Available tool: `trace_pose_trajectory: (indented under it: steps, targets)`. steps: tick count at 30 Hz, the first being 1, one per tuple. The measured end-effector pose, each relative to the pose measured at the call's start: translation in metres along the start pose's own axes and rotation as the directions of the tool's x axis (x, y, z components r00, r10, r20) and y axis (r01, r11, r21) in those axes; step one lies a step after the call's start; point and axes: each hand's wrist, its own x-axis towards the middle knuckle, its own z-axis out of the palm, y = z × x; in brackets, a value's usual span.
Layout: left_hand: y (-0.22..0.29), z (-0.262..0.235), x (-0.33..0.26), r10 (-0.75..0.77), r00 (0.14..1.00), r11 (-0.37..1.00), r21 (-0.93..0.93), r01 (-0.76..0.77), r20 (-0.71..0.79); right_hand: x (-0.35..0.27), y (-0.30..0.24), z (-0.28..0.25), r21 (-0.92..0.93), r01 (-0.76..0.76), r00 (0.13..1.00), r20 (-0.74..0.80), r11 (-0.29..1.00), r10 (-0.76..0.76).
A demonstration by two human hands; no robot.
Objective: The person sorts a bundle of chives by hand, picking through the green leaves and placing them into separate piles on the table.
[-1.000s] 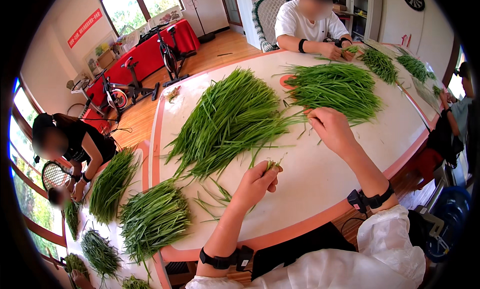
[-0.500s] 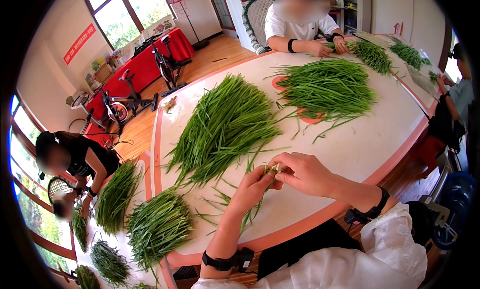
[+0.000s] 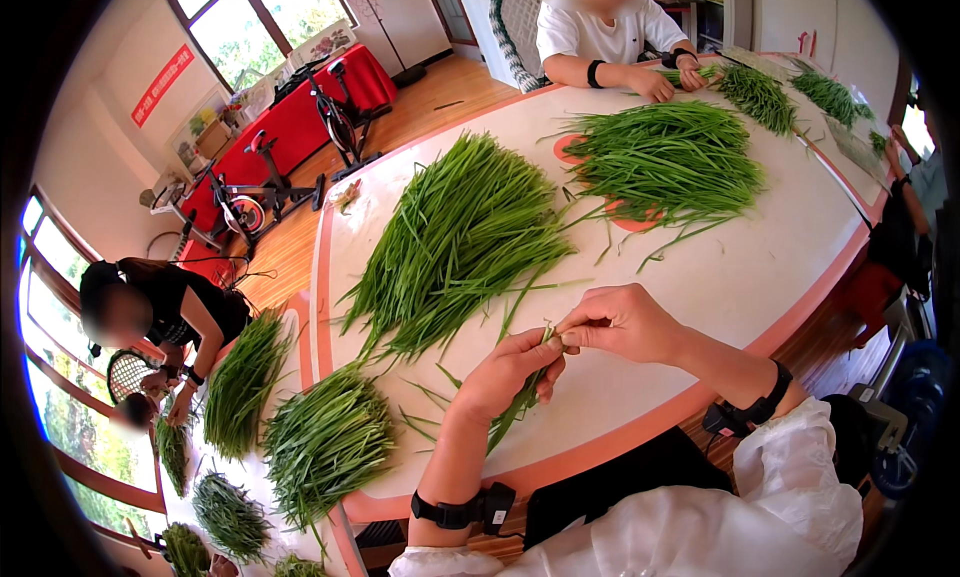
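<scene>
The left hand point(image 3: 510, 375) is gripping a small bunch of long, thin green chive-like stalks point(image 3: 518, 405), fingers curled around it just above the white tabletop with its salmon-pink rim point(image 3: 760, 277), while the right hand point(image 3: 618, 322) is pinching the upper tips of that same bunch between thumb and fingertips. The bunch is hanging down from the left fist, its lower ends trailing toward the near edge of the table. Just beyond the hands, a large fanned heap of the same green stalks point(image 3: 460, 237) is lying, with a second heap point(image 3: 670, 162) farther off and a smaller pile point(image 3: 325, 442) resting at the lower left corner. Because the stalks are slender and soft, a hard pinch is likely to be snapping or bruising them, and a loose left grip risks letting strands slide out and drop over the table edge. Scattered loose blades near the hands could also be getting mixed back into the held bunch.
</scene>
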Motion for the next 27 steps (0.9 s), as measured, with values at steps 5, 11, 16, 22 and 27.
trace_pose_trajectory:
  steps: [5, 11, 16, 22, 27]
  targets:
    - [0.001, 0.000, 0.001, 0.046, 0.989, 0.999, 0.005, -0.045, -0.138, 0.026, 0.035, -0.018, -0.108, -0.176, 0.975, -0.154, 0.978, 0.159]
    - [-0.003, 0.000, 0.009, 0.096, 0.974, 0.992, 0.094, -0.078, -0.204, 0.042, 0.079, -0.019, -0.656, -0.052, 0.989, -0.137, 0.753, -0.051]
    - [-0.004, -0.002, 0.010, 0.185, 0.959, 0.979, 0.129, -0.160, -0.213, 0.039, 0.070, -0.019, -0.631, -0.071, 0.997, -0.058, 0.773, 0.044]
    - [-0.007, 0.005, 0.009, 0.392, 0.860, 0.916, 0.222, -0.333, -0.327, 0.013, 0.009, -0.006, -0.463, -0.056, 0.958, 0.225, 0.884, 0.179]
    - [-0.018, 0.001, 0.015, 0.342, 0.913, 0.903, 0.347, -0.254, -0.222, 0.006, -0.009, -0.002, -0.368, -0.051, 0.967, 0.214, 0.928, 0.138]
